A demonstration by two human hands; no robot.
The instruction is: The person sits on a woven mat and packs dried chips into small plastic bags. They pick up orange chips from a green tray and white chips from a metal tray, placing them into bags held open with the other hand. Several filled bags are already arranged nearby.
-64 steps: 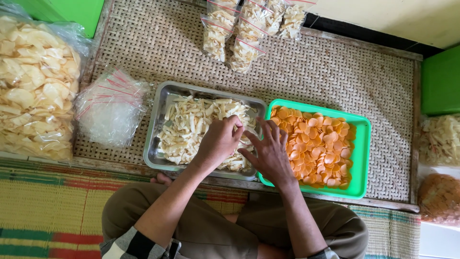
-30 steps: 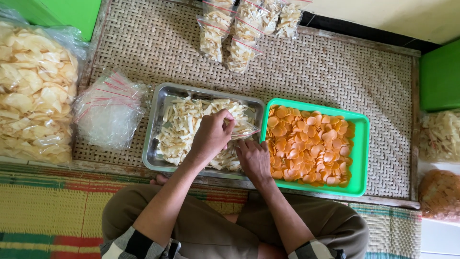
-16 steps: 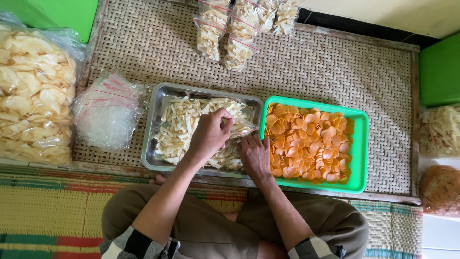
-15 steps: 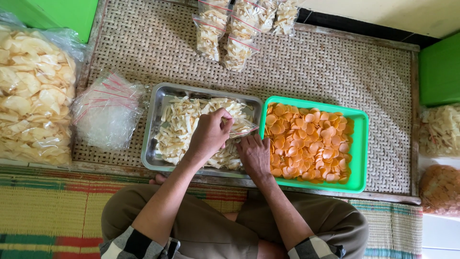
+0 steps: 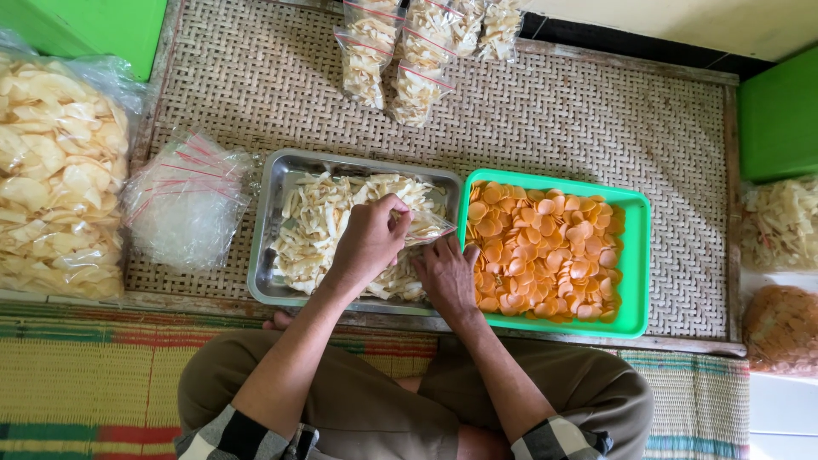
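My left hand (image 5: 368, 243) pinches a small clear plastic bag (image 5: 423, 228) over the rectangular metal tray of pale cracker strips (image 5: 271, 223); my right hand (image 5: 446, 274) fingers curl loosely at its mouth, beside the green plastic tray of orange round chips (image 5: 637, 255).

head view | worn high, facing straight down — close over lap and woven table (image 5: 596, 128) | single view

The tray (image 5: 268, 230) under the pale chips is brushed, dull-shining metal; the green tray (image 5: 635, 255) beside it is smooth glossy plastic. The small bag (image 5: 426, 228) in the hands is thin clear glossy plastic. The woven mat (image 5: 554, 119) looks rough, matt cane.
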